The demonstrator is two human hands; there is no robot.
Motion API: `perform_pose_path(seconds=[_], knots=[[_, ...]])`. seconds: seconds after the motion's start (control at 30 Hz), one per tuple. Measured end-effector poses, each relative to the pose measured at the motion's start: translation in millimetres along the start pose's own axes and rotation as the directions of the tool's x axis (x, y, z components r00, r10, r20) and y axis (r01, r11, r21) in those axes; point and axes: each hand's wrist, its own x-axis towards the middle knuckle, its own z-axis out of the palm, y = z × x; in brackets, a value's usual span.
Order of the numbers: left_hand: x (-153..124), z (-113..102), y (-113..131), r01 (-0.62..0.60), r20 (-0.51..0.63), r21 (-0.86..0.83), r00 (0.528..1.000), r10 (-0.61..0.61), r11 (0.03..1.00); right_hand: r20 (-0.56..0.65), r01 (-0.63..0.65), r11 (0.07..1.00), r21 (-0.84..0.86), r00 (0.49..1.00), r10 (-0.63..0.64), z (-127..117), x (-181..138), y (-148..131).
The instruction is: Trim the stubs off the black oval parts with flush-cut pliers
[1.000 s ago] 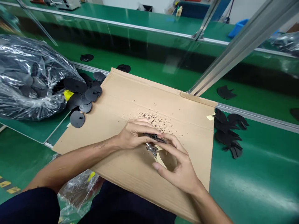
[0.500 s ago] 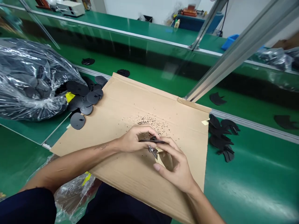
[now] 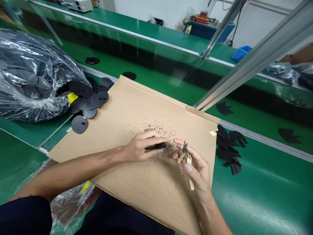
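Note:
Between the thumb and fingers of my left hand (image 3: 140, 145) is a thin black plastic part (image 3: 158, 146), seen nearly edge-on. To its right, my right hand (image 3: 198, 169) is closed around small side cutters (image 3: 189, 160) with cream handles and metal jaws pointing up and away from me. The cutters are apart from the black part. Both hands are above a cardboard sheet (image 3: 137, 182). Small black scraps (image 3: 156, 126) lie scattered on the cardboard around and beyond my hands.
Left, a clear plastic bag (image 3: 36, 78) holds black discs, with several more discs (image 3: 79, 124) spilling onto the cardboard's edge. A pile of black curved pieces (image 3: 228, 147) lies right of the cardboard on the green bench (image 3: 256, 189). A metal post (image 3: 244, 62) rises behind.
My right hand has drawn the cutters rightward, away from the black part, and turned their jaws upward. My left hand still holds the part in about the same place. The view has shifted slightly.

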Motion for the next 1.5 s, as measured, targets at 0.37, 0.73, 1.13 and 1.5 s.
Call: perform_pose_path(seconds=[0.37,0.73,1.13,1.5], knots=[[-5.7,5.0,7.5,-0.077,0.071,0.167,0.995,0.066,0.983,-0.054,-0.047,0.992,0.118,0.997,0.054,5.4,1.0,7.3],[-7.7,5.8,1.8,-0.091,0.052,0.176,0.995,0.083,0.98,-0.231,0.032,0.994,-0.104,0.971,-0.055,5.6,-0.5,7.2],[-4.8,5.9,9.4,-0.103,0.115,0.006,0.988,0.101,0.995,0.069,0.338,0.824,-0.455,0.936,-0.346,9.3,-0.4,3.8],[3.7,1.4,9.4,0.462,0.276,-0.47,0.887,-0.371,0.752,0.236,0.474,0.741,-0.475,0.88,-0.411,-1.8,4.1,13.8]])
